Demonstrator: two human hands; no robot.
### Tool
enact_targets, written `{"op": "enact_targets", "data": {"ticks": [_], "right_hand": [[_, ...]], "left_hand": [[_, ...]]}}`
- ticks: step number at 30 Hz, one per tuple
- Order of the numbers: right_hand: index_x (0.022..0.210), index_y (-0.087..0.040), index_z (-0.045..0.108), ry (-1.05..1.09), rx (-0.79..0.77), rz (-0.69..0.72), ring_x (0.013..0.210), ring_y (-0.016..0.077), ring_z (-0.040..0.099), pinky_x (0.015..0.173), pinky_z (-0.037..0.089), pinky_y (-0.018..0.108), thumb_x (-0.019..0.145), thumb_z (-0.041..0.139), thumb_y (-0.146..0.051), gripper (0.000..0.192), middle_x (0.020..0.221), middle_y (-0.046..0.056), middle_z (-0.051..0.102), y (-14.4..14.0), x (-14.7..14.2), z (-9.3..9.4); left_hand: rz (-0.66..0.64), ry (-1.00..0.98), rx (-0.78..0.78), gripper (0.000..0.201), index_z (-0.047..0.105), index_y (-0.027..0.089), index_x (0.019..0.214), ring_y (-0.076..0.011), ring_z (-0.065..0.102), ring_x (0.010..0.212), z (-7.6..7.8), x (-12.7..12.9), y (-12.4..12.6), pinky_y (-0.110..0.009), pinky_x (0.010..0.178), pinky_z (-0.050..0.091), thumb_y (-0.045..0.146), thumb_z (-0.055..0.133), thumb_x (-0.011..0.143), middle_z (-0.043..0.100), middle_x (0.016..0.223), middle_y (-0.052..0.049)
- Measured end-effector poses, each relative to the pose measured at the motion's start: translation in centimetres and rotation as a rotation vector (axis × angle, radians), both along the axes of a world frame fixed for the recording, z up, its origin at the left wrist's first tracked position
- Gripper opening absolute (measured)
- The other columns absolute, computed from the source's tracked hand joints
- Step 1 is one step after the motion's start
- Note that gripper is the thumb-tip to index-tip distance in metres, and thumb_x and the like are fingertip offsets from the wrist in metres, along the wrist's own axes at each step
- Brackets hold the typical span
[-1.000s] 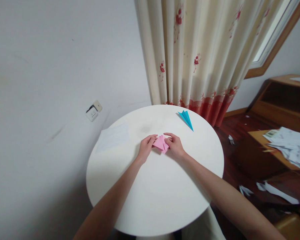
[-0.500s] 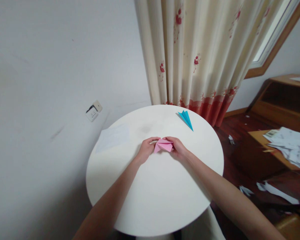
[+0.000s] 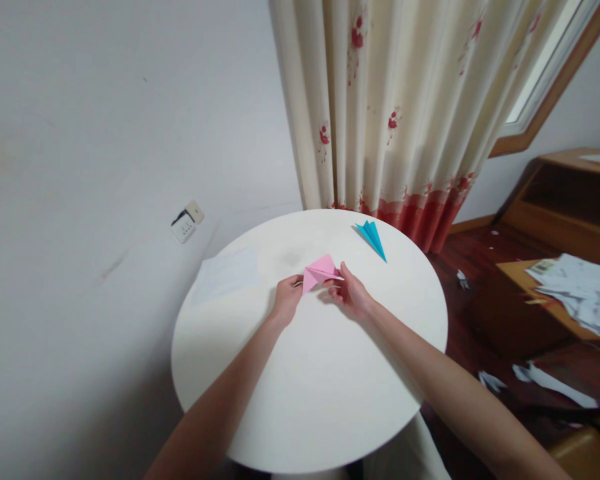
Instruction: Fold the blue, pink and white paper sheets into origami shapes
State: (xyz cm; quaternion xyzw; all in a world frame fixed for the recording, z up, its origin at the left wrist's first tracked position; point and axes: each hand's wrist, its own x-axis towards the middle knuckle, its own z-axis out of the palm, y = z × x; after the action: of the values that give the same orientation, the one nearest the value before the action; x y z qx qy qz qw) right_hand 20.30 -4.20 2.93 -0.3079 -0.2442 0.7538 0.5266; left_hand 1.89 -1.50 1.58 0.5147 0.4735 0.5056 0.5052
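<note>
A folded pink sheet of paper [image 3: 320, 268], with creased flaps like wings, is held just above the round white table [image 3: 305, 373]. My left hand [image 3: 287, 300] is closed on its left edge, thumb and fingers pinching it. At the paper's right tip, my right hand [image 3: 351, 293] has its thumb raised and its fingers spread. The tip lies between them, and the fingers seem to touch it only lightly. Farther back on the right of the table lies a blue paper airplane [image 3: 373, 240], its nose pointing toward me.
A pale, thin sheet [image 3: 225, 275] lies flat at the table's left edge. Wall sockets [image 3: 184, 227] are beyond it. Behind the table hangs a floral curtain [image 3: 395, 100]. To the right, papers [image 3: 580, 290] are piled on a low surface, with scraps [image 3: 555, 385] near the floor.
The pink paper has turned and tilted, its broad flap now pointing up and away. My right hand's fingers have loosened and spread; my left hand keeps its hold.
</note>
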Motion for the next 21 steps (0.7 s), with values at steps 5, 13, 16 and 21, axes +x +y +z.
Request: {"op": "enact_targets", "data": {"ticks": [5, 13, 16, 21], "right_hand": [[0.088, -0.016, 0.070, -0.295, 0.184, -0.084, 0.052, 0.0092, 0.048, 0.043, 0.030, 0.021, 0.075, 0.079, -0.041, 0.030, 0.069, 0.001, 0.065, 0.3, -0.2, -0.9], [0.100, -0.017, 0.072, -0.449, 0.283, -0.148, 0.056, 0.0113, 0.049, 0.050, 0.033, 0.024, 0.067, 0.074, -0.033, 0.037, 0.067, -0.002, 0.064, 0.4, 0.1, -0.9], [0.094, -0.016, 0.073, -0.458, 0.308, -0.132, 0.056, 0.0117, 0.050, 0.051, 0.034, 0.024, 0.065, 0.071, -0.027, 0.031, 0.067, -0.001, 0.065, 0.4, 0.3, -0.8], [0.088, -0.017, 0.073, -0.407, 0.319, -0.088, 0.058, 0.0127, 0.052, 0.052, 0.034, 0.025, 0.062, 0.067, -0.022, 0.028, 0.071, 0.001, 0.068, 0.4, 0.5, -0.7]], "left_hand": [[0.041, -0.020, -0.043, 0.025, 0.081, 0.015, 0.086, -0.0181, 0.065, 0.071, 0.0, 0.0, -0.1, -0.028, 0.067, 0.046, 0.028, 0.080, 0.065, 0.078, 0.082, -0.006], [-0.054, -0.184, -0.104, 0.036, 0.079, 0.013, 0.086, -0.0196, 0.068, 0.079, 0.4, 0.1, -0.1, -0.032, 0.077, 0.051, 0.041, 0.087, 0.065, 0.077, 0.090, -0.010], [-0.172, -0.283, -0.160, 0.034, 0.077, 0.012, 0.089, -0.0188, 0.067, 0.081, 0.9, -0.1, -0.2, -0.031, 0.080, 0.051, 0.037, 0.087, 0.068, 0.076, 0.091, -0.009], [-0.299, -0.395, -0.256, 0.030, 0.074, 0.011, 0.097, -0.0197, 0.067, 0.087, 1.3, -0.6, -0.3, -0.031, 0.084, 0.052, 0.029, 0.084, 0.075, 0.074, 0.095, -0.010]]}}
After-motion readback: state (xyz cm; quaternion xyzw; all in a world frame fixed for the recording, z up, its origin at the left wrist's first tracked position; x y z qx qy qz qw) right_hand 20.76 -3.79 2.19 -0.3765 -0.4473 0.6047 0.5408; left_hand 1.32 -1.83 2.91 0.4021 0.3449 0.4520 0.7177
